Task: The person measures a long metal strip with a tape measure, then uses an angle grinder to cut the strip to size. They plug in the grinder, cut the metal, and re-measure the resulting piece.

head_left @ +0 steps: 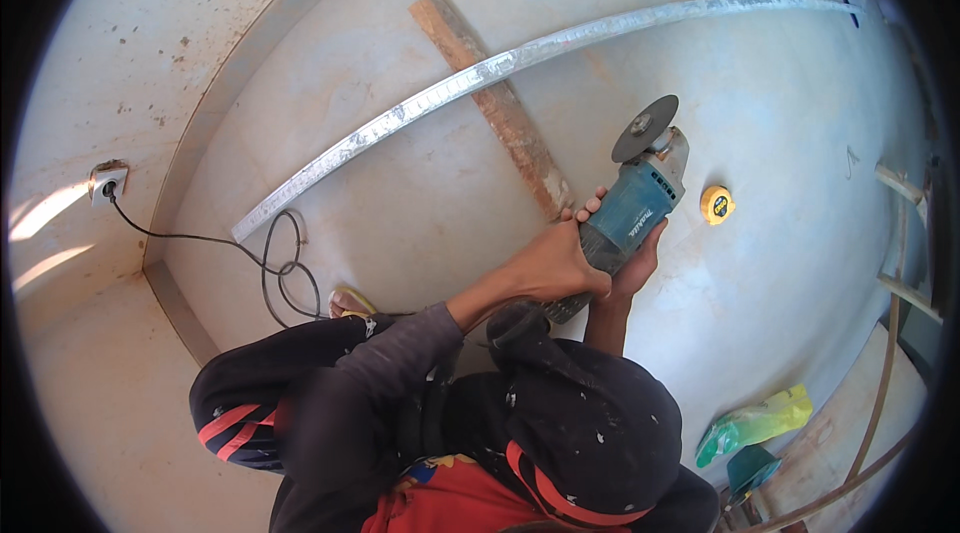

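A teal-and-black angle grinder (630, 215) with a dark cutting disc (643, 130) is held over the floor in both hands, disc end away from me. My left hand (563, 261) is closed on its dark rear body, fingertips at the side. My right hand (638, 265) grips the body from the right, below the teal housing. A long silver metal bar (389, 113) lies across a worn wooden plank (522, 149) just beyond the grinder. A yellow tape measure (717, 205) rests on the floor to the grinder's right.
At left, a black cord (215, 239) runs from a wall socket (108, 185) and loops on the floor. My bent knees and sandalled foot (350, 304) are below. A green-and-yellow bag (750, 425), a dark green tool (750, 473) and wooden pieces (905, 295) line the right side.
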A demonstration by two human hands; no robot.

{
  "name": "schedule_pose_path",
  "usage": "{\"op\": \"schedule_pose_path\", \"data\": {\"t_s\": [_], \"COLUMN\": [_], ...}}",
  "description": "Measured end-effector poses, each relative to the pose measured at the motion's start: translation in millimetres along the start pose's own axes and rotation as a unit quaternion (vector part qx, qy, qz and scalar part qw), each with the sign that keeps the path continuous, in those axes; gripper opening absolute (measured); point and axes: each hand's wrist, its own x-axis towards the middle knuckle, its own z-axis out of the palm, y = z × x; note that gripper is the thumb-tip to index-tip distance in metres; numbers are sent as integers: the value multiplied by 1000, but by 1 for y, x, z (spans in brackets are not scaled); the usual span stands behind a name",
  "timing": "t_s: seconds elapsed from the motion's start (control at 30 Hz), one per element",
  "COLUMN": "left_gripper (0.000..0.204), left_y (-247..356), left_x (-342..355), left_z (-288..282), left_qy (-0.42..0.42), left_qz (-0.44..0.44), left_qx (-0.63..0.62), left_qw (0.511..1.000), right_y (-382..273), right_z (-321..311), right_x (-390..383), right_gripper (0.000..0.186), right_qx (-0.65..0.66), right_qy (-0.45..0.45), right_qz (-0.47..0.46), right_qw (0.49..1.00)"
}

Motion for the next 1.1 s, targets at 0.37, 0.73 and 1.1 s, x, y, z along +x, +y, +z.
{"op": "schedule_pose_path", "data": {"t_s": [0.37, 0.73, 1.1], "left_gripper": [66, 69, 82], "left_y": [5, 1, -15], "left_x": [0, -1, 4], "left_z": [13, -1, -19], "left_qy": [13, -8, -9], "left_qz": [25, -7, 152], "left_qx": [-54, -22, -67], "left_qw": [998, 1000, 986], "right_y": [-21, -11, 13], "right_z": [-13, -19, 7], "right_x": [-1, 11, -2], "right_gripper": [79, 80, 89], "right_qx": [-44, -49, -228], "right_qy": [32, 11, -32], "right_qz": [-5, 20, -43], "right_qw": [999, 999, 972]}}
